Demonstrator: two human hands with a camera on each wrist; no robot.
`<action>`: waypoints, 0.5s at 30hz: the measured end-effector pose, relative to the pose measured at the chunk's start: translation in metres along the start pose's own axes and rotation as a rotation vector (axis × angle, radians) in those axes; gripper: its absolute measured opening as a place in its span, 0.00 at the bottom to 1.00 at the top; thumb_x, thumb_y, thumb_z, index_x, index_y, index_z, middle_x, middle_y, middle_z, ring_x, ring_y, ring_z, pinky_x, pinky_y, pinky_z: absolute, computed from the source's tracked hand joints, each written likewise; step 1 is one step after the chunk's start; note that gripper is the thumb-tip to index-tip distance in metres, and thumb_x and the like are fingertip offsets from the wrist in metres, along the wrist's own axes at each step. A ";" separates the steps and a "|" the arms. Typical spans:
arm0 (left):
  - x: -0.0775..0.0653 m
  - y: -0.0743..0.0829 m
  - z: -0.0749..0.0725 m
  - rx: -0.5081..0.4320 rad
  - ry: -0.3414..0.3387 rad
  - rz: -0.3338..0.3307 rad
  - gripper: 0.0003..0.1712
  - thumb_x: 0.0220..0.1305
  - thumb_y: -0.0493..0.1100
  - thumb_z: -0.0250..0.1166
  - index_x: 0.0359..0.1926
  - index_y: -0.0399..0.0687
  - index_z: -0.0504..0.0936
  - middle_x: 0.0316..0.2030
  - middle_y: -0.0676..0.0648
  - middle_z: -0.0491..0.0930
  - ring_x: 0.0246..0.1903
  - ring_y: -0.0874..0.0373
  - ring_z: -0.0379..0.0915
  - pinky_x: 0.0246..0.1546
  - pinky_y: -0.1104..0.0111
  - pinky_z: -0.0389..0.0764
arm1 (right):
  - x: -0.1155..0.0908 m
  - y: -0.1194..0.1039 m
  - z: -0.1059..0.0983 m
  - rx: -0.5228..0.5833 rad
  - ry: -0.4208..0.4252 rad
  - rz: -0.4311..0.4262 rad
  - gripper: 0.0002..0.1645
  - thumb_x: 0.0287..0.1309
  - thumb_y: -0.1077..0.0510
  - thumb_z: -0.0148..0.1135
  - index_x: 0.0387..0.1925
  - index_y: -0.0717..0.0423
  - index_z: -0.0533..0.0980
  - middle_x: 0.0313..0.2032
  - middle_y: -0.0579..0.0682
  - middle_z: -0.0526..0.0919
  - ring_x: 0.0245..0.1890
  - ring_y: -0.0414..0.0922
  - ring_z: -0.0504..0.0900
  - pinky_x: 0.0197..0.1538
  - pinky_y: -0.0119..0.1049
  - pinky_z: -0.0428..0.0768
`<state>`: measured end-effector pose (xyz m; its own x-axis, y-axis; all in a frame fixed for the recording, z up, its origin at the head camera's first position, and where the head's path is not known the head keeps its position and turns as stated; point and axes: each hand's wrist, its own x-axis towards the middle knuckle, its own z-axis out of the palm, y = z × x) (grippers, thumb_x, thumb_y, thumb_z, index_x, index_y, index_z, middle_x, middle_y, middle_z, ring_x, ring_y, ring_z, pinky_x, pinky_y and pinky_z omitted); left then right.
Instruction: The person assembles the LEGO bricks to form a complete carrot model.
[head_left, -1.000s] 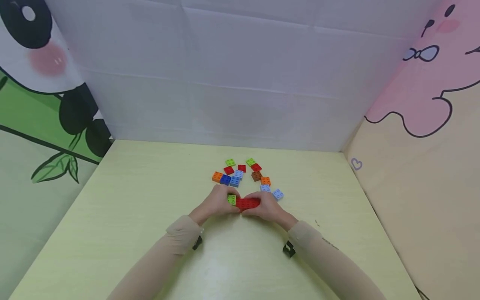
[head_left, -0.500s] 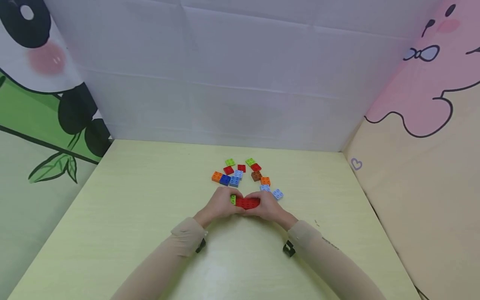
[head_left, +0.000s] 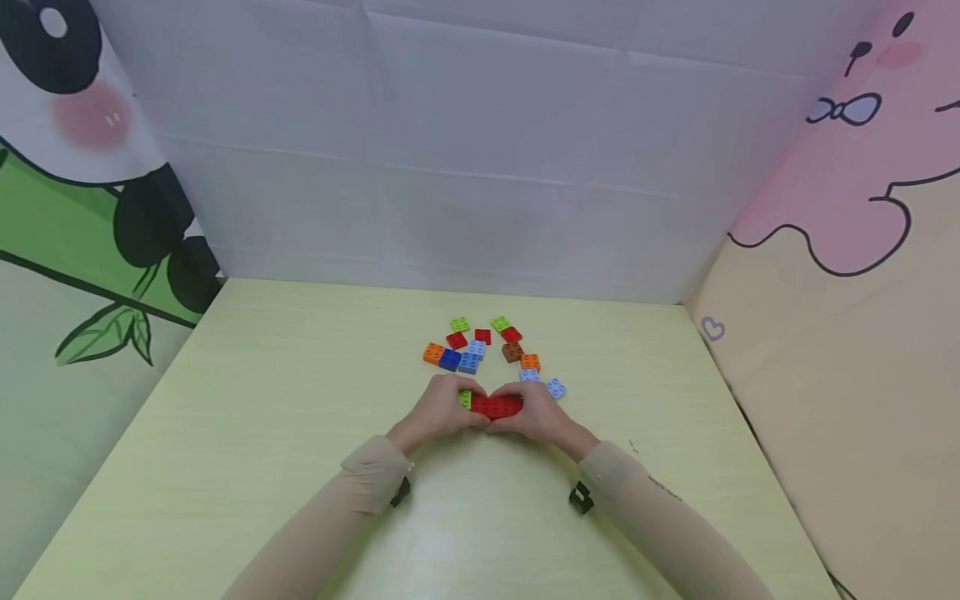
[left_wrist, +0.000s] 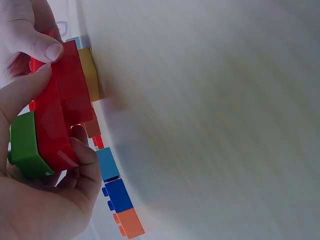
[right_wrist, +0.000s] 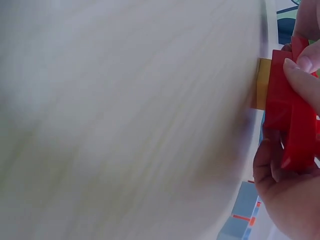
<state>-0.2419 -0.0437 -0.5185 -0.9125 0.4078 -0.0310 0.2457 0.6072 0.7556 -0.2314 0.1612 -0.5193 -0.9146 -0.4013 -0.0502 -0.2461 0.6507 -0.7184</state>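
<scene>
Both hands grip one small stack of toy building bricks near the middle of the table. Its main part is a long red brick [head_left: 497, 407] over another red brick [left_wrist: 72, 82], with a yellow brick [left_wrist: 89, 75] underneath. A green brick [left_wrist: 26, 142] sits on the left end. My left hand [head_left: 441, 407] pinches that end, thumb on the near side and fingers curled behind. At the other end, my right hand [head_left: 538, 413] holds the red brick the same way. The two thumb tips meet on the red side in the left wrist view.
Beyond the hands lie several loose bricks: an orange brick [head_left: 433, 353] beside a dark blue brick [head_left: 450, 359], a brown brick [head_left: 513, 352], a light blue brick [head_left: 556, 388], and red and green ones. A grey-white backdrop [head_left: 480, 208] rises behind the table [head_left: 262, 433].
My left hand has shifted slightly right along the stack and now covers more of the green brick. The right hand keeps nearly the same place; the loose bricks have not moved.
</scene>
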 end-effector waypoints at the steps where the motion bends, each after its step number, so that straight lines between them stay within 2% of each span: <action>1: 0.000 0.000 0.000 0.002 0.002 -0.002 0.20 0.43 0.51 0.79 0.40 0.55 0.86 0.38 0.55 0.78 0.41 0.55 0.67 0.40 0.61 0.70 | -0.001 0.000 -0.001 0.004 0.001 0.006 0.27 0.40 0.40 0.77 0.45 0.43 0.82 0.38 0.37 0.79 0.42 0.42 0.74 0.39 0.36 0.76; 8: 0.001 0.000 0.001 0.005 0.010 -0.021 0.20 0.43 0.51 0.79 0.39 0.54 0.86 0.37 0.56 0.78 0.41 0.55 0.67 0.40 0.60 0.70 | -0.006 0.002 -0.013 -0.022 0.013 0.017 0.27 0.39 0.40 0.77 0.44 0.42 0.82 0.38 0.36 0.79 0.42 0.42 0.73 0.39 0.37 0.76; 12: 0.000 0.001 0.002 0.008 0.020 -0.036 0.19 0.42 0.50 0.79 0.38 0.55 0.86 0.37 0.56 0.77 0.42 0.55 0.67 0.41 0.60 0.70 | -0.010 0.002 -0.024 0.026 0.011 0.028 0.28 0.42 0.44 0.77 0.47 0.49 0.82 0.40 0.40 0.81 0.41 0.43 0.76 0.40 0.37 0.77; 15: 0.000 0.001 0.002 0.016 0.024 -0.040 0.19 0.42 0.50 0.79 0.38 0.55 0.86 0.38 0.55 0.77 0.42 0.55 0.67 0.43 0.59 0.69 | -0.013 0.004 -0.033 0.077 0.046 0.034 0.28 0.45 0.47 0.76 0.48 0.55 0.81 0.42 0.45 0.83 0.41 0.44 0.79 0.42 0.38 0.78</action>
<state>-0.2408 -0.0413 -0.5189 -0.9294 0.3665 -0.0449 0.2139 0.6335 0.7435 -0.2309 0.1904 -0.4986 -0.9363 -0.3485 -0.0443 -0.1911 0.6110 -0.7682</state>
